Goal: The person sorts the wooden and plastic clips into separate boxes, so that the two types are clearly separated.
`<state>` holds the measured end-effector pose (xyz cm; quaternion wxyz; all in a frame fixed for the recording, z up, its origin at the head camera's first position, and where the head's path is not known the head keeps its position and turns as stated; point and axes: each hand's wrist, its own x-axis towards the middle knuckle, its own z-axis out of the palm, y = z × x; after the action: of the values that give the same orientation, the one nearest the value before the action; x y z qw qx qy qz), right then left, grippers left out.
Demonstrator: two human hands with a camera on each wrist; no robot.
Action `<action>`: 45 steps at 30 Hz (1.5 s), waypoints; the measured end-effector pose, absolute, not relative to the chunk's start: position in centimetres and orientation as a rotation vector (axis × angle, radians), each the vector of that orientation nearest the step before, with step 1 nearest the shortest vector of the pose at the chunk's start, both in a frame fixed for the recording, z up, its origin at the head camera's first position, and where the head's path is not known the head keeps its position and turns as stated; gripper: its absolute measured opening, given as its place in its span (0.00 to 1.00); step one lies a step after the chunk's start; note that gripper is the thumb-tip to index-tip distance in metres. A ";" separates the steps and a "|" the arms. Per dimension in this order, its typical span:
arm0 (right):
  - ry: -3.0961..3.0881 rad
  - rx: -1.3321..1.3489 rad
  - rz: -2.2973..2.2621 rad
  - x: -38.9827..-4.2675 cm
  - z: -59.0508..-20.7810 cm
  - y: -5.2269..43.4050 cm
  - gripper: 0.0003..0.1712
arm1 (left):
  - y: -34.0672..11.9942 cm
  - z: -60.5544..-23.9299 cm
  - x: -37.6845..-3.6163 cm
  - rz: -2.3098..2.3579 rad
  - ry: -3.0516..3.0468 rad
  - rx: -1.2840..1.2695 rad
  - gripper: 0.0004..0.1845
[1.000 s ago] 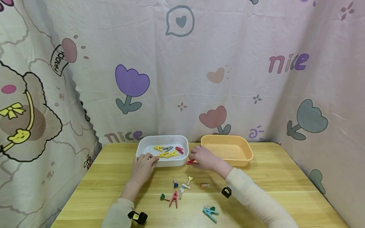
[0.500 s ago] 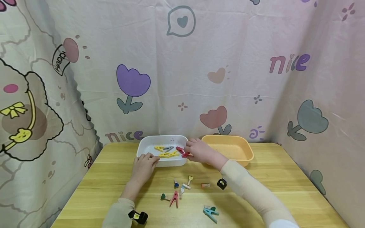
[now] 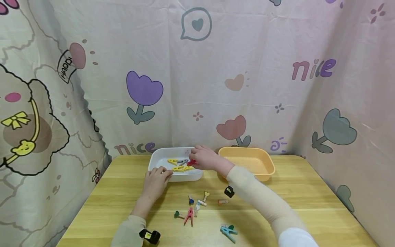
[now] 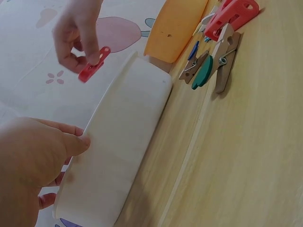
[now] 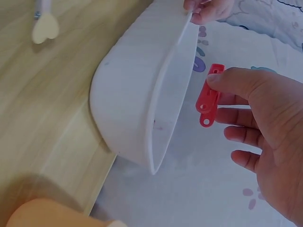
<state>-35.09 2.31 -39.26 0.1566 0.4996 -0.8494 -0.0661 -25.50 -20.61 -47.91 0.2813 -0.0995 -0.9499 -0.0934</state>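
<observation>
My right hand (image 3: 203, 158) pinches a red clothespin (image 5: 209, 94) above the white tub (image 3: 157, 160), clear of its rim. My left hand (image 3: 155, 180) grips the tub's near edge, steadying it on the table (image 3: 302, 195).

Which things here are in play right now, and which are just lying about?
In play: right hand pinching red clothespin; left hand holding white tray.

Lying about: orange tray, loose clips on table, teal clothespin.
</observation>
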 end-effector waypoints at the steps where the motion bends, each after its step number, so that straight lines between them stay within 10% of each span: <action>1: -2.432 1.431 -0.193 -35.2 -39.2 2.0 0.11 | -20.6 -47.9 -25.5 -0.250 -2.546 -0.268 0.07; 45: -2.724 1.258 0.135 -39.1 -40.2 -7.8 0.13 | -20.7 -48.3 -25.7 -0.215 -2.460 -0.304 0.07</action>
<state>-39.15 -7.78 -40.20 0.0688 0.4178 -0.9048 0.0450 -25.65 -20.75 -48.31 0.3210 -0.1158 -0.9364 -0.0819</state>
